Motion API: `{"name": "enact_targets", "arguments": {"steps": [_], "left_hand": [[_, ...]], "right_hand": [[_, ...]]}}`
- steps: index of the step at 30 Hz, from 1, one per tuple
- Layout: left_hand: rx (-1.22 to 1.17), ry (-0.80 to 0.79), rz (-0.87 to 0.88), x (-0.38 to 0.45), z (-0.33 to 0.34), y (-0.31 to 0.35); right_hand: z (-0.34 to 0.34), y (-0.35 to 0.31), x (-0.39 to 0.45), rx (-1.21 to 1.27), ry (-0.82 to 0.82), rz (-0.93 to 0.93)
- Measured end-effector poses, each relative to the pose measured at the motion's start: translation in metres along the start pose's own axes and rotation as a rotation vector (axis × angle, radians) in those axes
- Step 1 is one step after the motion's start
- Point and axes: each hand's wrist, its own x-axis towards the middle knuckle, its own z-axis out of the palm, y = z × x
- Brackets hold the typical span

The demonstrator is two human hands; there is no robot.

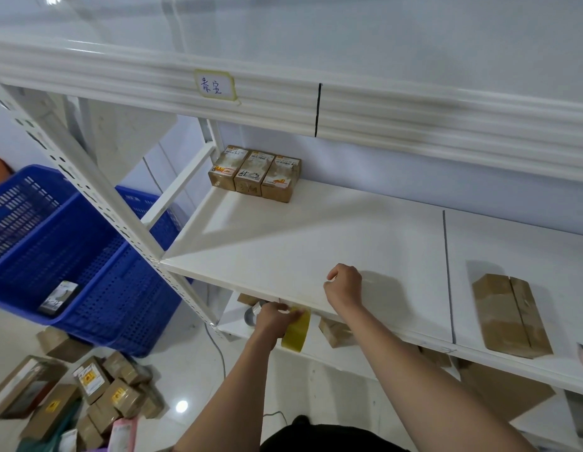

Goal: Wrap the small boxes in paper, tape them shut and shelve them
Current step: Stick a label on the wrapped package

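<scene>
Three boxes: wrapped in brown paper, stood touching in a row at the back left corner of the white shelf.
Larger wrapped parcel: laid flat on the same shelf, well to the right.
Left hand: just under the shelf's front edge, grip closed on a yellowish tape strip.
Right hand: fingers curled in at the shelf's front edge; whether anything is held cannot be told.
Blue crate: left of the shelf, on the floor.
Loose boxes: piled on the floor below the crate.
</scene>
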Motion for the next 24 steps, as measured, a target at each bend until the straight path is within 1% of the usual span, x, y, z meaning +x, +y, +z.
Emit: {"name": "enact_targets", "arguments": {"steps": [3, 5, 8, 10, 12, 15, 16, 18, 20, 21, 24], "left_hand": [[0.140, 0.141, 0.063, -0.004, -0.002, 0.009], [0.197, 0.247, 0.079, -0.008, -0.002, 0.016], [0.133, 0.324, 0.125, -0.021, 0.006, 0.028], [0.084, 0.318, 0.183, -0.032, 0.015, 0.039], [0.066, 0.227, 0.204, -0.043, 0.026, 0.049], [-0.021, -0.016, 0.184, -0.051, 0.048, 0.049], [-0.033, -0.069, 0.161, -0.053, 0.054, 0.045], [-0.049, -0.107, 0.113, -0.057, 0.065, 0.036], [-0.085, -0.146, 0.050, -0.061, 0.071, 0.027], [-0.118, -0.190, 0.011, -0.064, 0.073, 0.024], [-0.219, -0.335, -0.069, -0.070, 0.076, 0.018]], "right_hand": [[-0.016, 0.004, -0.004, 0.083, 0.066, 0.004], [-0.028, 0.011, -0.010, 0.157, 0.073, 0.028], [-0.046, 0.024, -0.022, 0.217, 0.054, 0.089], [-0.056, 0.035, -0.030, 0.256, 0.061, 0.137], [-0.063, 0.047, -0.039, 0.310, 0.061, 0.195], [-0.068, 0.064, -0.058, 0.341, 0.041, 0.250], [-0.069, 0.069, -0.065, 0.322, 0.028, 0.259], [-0.069, 0.081, -0.076, 0.293, -0.008, 0.306], [-0.065, 0.090, -0.083, 0.337, -0.078, 0.385], [-0.064, 0.094, -0.086, 0.388, -0.105, 0.419], [-0.064, 0.096, -0.092, 0.489, -0.187, 0.436]]}}
